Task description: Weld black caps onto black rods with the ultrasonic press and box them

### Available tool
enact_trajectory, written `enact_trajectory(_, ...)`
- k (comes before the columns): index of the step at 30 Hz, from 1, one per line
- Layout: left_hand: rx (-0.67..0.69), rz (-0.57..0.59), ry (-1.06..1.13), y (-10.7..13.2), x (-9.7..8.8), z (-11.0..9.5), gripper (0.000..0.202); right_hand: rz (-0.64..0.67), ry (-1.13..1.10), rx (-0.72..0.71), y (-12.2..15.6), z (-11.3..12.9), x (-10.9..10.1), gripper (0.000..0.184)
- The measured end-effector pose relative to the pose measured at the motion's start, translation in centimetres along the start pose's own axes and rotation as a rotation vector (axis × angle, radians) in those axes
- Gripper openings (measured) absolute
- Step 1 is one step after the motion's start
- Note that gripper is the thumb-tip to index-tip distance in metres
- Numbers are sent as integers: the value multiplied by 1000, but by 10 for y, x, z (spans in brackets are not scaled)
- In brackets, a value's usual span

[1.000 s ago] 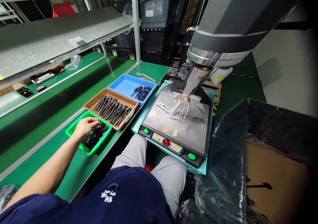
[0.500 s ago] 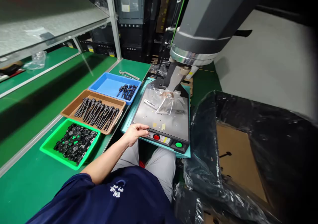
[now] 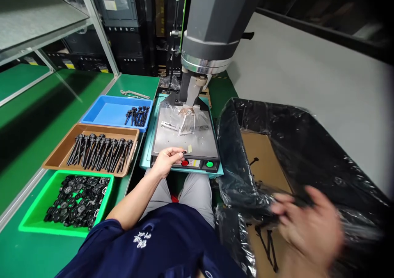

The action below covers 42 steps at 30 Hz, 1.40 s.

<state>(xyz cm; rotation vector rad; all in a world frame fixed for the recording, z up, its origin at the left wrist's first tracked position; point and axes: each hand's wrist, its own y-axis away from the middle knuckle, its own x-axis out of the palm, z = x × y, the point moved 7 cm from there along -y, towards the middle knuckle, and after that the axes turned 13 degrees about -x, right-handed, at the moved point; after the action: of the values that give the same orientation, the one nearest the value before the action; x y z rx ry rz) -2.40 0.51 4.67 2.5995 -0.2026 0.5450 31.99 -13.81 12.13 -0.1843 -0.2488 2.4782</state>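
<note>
My left hand [image 3: 168,160] rests on the front edge of the press machine's metal base plate [image 3: 184,136], fingers pinched on a small dark part beside the red button [image 3: 185,163]. My right hand [image 3: 309,224] is blurred by motion, low at the right over the black plastic liner of a cardboard box [image 3: 267,163]; its fingers look spread. The grey press head [image 3: 209,35] hangs over clear plastic film and a small fixture [image 3: 186,116] at the plate's back.
On the green bench to the left stand a green tray of small black parts [image 3: 40,210], a brown tray of black rods [image 3: 61,146] and a blue tray with a few rods [image 3: 106,111]. A green button [image 3: 209,164] is on the machine front. Metal shelving stands at the upper left.
My left hand left the green tray, moved to the machine's front edge and now sits by the red button. My right hand has come into view over the lined box. The view swung right.
</note>
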Motion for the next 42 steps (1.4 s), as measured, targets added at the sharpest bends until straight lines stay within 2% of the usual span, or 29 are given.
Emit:
enact_trajectory(1, 15, 7, 7, 3, 2, -2, 40, 80, -47, 34, 3, -8, 30, 70)
enact_trajectory(3, 44, 15, 7, 9, 5, -5, 37, 396, -111, 83, 15, -21, 103, 57)
enact_trajectory(5, 73, 12, -8, 16, 6, -6, 35, 601, -175, 78, 30, -27, 161, 47)
enact_trajectory(7, 107, 8, -37, 22, 5, -7, 34, 737, -212, 52, 44, -28, 199, 42)
enact_trajectory(9, 135, 17, -70, 26, 6, -7, 34, 815, -243, -3, 52, -26, 218, 42)
enact_trajectory(12, 159, 39, -92, 29, 8, -6, 33, 854, -292, -54, 55, -24, 223, 44)
enact_trajectory(17, 191, 57, -118, 29, 12, -8, 28, 831, -332, -28, 52, -27, 221, 44)
enact_trajectory(24, 354, 40, -421, 38, 18, -25, 18, 836, -381, 41, 50, -29, 224, 40)
enact_trajectory(27, 373, 61, -489, 40, 21, -25, 20, 827, -418, 33, 50, -32, 225, 38)
enact_trajectory(32, 428, 88, -609, 38, 24, -14, 28, 836, -500, 41, 53, -42, 226, 44)
enact_trajectory(35, 466, 87, -680, 37, 27, -5, 33, 827, -492, 108, 55, -53, 224, 47)
enact_trajectory(39, 466, 126, -730, 37, 36, 6, 36, 702, -530, 234, 54, -68, 219, 45)
enact_trajectory(42, 406, 157, -675, 26, 36, 17, 39, 629, -542, 250, 49, -75, 214, 40)
